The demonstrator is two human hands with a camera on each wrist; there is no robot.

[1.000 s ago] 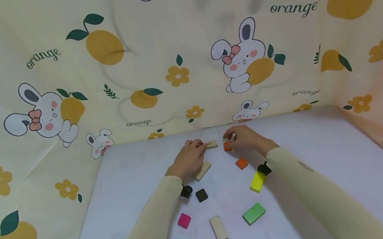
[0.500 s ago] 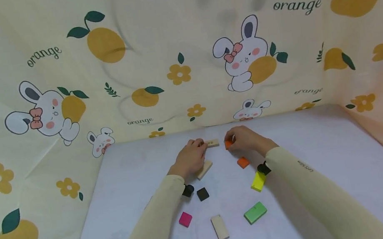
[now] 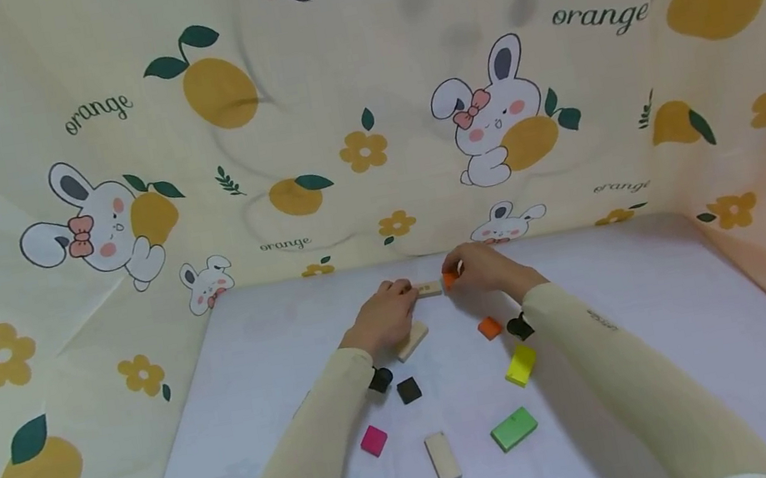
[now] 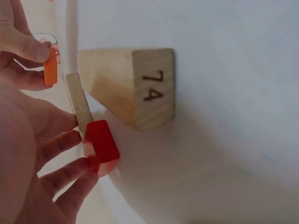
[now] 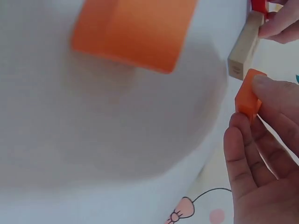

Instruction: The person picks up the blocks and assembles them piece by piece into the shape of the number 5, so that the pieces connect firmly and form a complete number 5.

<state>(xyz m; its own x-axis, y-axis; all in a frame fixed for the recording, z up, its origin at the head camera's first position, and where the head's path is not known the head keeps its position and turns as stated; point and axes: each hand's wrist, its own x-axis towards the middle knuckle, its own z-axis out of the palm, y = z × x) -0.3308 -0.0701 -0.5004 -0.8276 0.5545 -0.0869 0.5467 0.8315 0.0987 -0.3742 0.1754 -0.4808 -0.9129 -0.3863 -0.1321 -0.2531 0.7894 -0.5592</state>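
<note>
At the table's far side my left hand has its thumb on a plain wooden block and its fingers at a red block, holding the two end to end. The red block is hidden behind that hand in the head view. My right hand pinches an orange block between thumb and fingertips, upright and close to the wooden block's free end. Whether they touch, I cannot tell. Another wooden block, marked 74, lies below the left hand. A second orange block lies nearer than the right hand.
Nearer on the white table lie a black block, a magenta block, a wooden block, a green block and a yellow block. A printed cloth hangs behind the table's far edge.
My right hand has carried the orange block left and slightly farther away, closer to the wooden block's end. The left hand has stayed almost still. The view has shifted a little.
</note>
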